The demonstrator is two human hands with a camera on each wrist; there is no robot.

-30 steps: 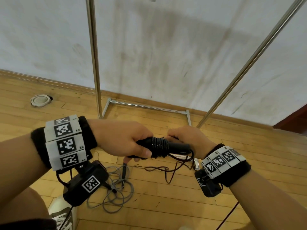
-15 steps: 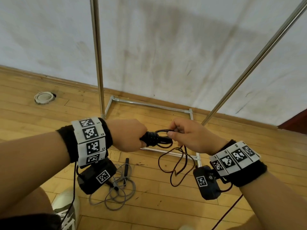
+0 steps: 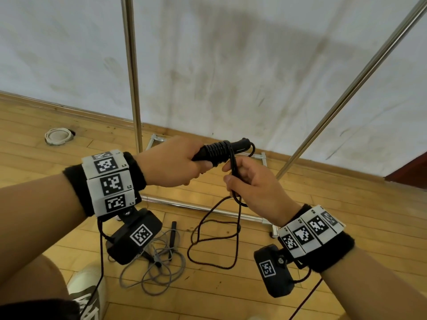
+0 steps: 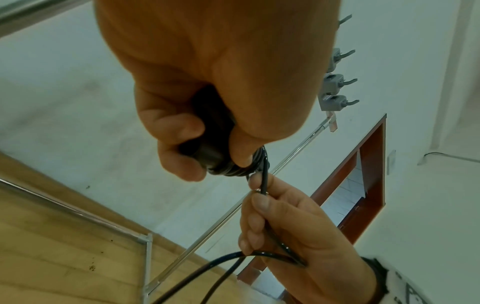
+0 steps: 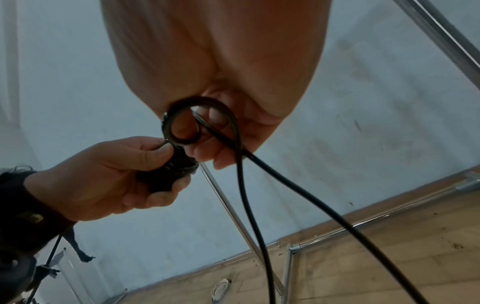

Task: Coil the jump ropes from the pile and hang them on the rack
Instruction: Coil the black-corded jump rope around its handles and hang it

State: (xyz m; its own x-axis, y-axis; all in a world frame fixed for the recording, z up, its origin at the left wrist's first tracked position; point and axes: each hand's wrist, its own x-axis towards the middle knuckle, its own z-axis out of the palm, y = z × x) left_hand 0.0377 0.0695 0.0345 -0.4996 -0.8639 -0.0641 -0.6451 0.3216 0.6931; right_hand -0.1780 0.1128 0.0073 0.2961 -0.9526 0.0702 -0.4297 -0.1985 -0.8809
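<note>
My left hand (image 3: 175, 165) grips the black jump rope handles (image 3: 220, 150), which have several turns of black cord wound round them. The same handles (image 4: 210, 152) show under my left thumb in the left wrist view. My right hand (image 3: 251, 181) pinches the black cord (image 3: 234, 167) just below the wound part, and the cord (image 5: 241, 156) loops through its fingers. The loose cord (image 3: 215, 241) hangs down and lies in loops on the floor. A grey jump rope (image 3: 157, 266) lies tangled on the floor below my left wrist. The metal rack (image 3: 131, 72) stands in front of me against the wall.
The rack's slanted pole (image 3: 346, 93) rises on the right and its base bars (image 3: 198, 206) lie on the wooden floor. A white round fitting (image 3: 56, 136) sits in the floor at far left. My shoe (image 3: 85, 287) is at the bottom left. Several grey hooks (image 4: 335, 80) are on the wall.
Both hands have risen. The handles now tilt up to the right. My right hand has come off the handle end and dropped below the coil, holding the cord.
</note>
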